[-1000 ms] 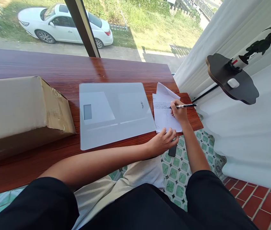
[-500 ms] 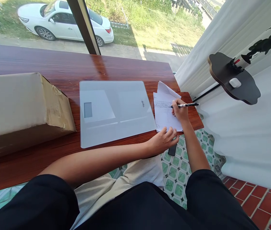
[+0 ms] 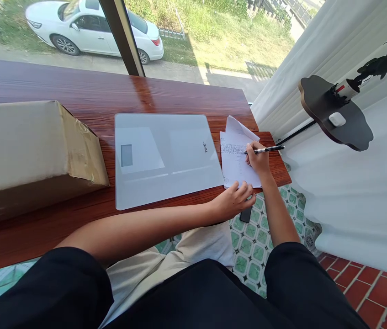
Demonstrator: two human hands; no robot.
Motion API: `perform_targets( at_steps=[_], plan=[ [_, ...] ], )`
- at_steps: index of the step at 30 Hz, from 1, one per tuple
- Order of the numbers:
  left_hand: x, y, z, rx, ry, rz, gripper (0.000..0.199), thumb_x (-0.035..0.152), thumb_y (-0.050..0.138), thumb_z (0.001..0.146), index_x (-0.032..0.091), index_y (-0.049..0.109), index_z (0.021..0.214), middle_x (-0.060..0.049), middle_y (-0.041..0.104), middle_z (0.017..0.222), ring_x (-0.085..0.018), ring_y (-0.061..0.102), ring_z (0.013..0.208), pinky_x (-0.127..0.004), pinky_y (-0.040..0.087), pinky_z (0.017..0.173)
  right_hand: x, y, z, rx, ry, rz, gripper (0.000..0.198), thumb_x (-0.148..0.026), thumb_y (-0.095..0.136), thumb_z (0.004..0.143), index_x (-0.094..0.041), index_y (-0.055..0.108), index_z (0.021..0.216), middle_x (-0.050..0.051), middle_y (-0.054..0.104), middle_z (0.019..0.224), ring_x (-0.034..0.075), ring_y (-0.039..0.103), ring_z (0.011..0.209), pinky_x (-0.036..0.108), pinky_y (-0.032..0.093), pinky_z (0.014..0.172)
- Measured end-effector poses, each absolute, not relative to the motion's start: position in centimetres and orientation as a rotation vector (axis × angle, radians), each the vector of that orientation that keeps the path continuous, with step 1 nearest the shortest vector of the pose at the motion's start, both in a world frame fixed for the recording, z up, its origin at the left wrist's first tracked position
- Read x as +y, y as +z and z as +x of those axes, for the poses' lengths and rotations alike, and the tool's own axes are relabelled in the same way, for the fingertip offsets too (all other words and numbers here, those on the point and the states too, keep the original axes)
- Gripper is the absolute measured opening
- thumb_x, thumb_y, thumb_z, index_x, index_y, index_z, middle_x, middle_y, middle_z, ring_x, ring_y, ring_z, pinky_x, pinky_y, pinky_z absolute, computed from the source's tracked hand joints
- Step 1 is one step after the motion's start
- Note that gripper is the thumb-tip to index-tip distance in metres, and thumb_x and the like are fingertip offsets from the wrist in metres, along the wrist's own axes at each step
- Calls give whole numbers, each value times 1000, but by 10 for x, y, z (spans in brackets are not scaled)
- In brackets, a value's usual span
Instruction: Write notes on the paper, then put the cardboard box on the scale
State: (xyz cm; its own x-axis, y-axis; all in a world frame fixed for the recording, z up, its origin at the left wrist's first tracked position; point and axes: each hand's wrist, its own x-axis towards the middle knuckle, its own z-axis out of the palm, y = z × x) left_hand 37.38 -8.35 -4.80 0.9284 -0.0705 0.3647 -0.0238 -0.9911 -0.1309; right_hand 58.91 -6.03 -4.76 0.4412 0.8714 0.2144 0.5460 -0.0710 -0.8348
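My right hand [image 3: 257, 157] is closed around a black pen [image 3: 270, 149], its tip at the written lines on a white notebook page [image 3: 236, 167]. Several rows of small handwriting cover the upper part of the page, and one sheet [image 3: 237, 128] is lifted at the top. Along the near edge of the paper lies my left hand [image 3: 236, 199], fingers spread and bent a little, with nothing visible in it. Left of the paper is a flat, pale glass-topped scale [image 3: 166, 160] with a small grey display.
A large cardboard box [image 3: 18, 146] takes up the left of the reddish wooden table [image 3: 186, 98]. To the right, a dark wavy side stand [image 3: 320, 105] holds a potted plant and a white case [image 3: 337, 119]. A dark phone-like object [image 3: 246, 214] shows below the table edge.
The view has shifted very slightly. Both hands keep nearly the same place, and the pen tip stays on the written lines.
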Motion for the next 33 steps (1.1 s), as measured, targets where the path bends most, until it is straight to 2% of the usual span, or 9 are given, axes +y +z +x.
perform_targets(
  at_steps=[10, 17, 24, 33],
  plan=[
    [-83, -47, 374, 69, -547, -2926, 40, 20, 42, 97, 18, 55, 134, -17, 59, 138, -27, 56, 121, -40, 43, 92, -61, -45, 587, -1161, 435, -1764, 38, -48, 53, 94, -20, 48, 70, -3, 51, 48, 10, 47, 36, 21, 39, 37],
    [-83, -48, 374, 75, -536, -2916, 41, 18, 39, 97, 17, 54, 135, -16, 59, 138, -28, 56, 121, -41, 43, 92, -61, -43, 584, -1154, 430, -1762, 34, -40, 52, 94, -20, 47, 67, -3, 50, 46, 9, 45, 35, 21, 37, 36],
    [-83, -46, 373, 80, -504, -2924, 42, 20, 41, 97, 18, 54, 136, -17, 58, 139, -28, 56, 122, -41, 42, 93, -62, -41, 583, -1179, 431, -1758, 37, -46, 53, 94, -20, 47, 68, -3, 51, 48, 10, 46, 36, 22, 39, 38],
    [-83, -45, 373, 76, -499, -2922, 42, 20, 41, 97, 18, 54, 137, -16, 58, 139, -27, 55, 122, -41, 41, 93, -61, -40, 582, -1123, 449, -1775, 32, -42, 50, 92, -21, 46, 68, -3, 50, 46, 10, 45, 35, 21, 37, 34]
  ],
)
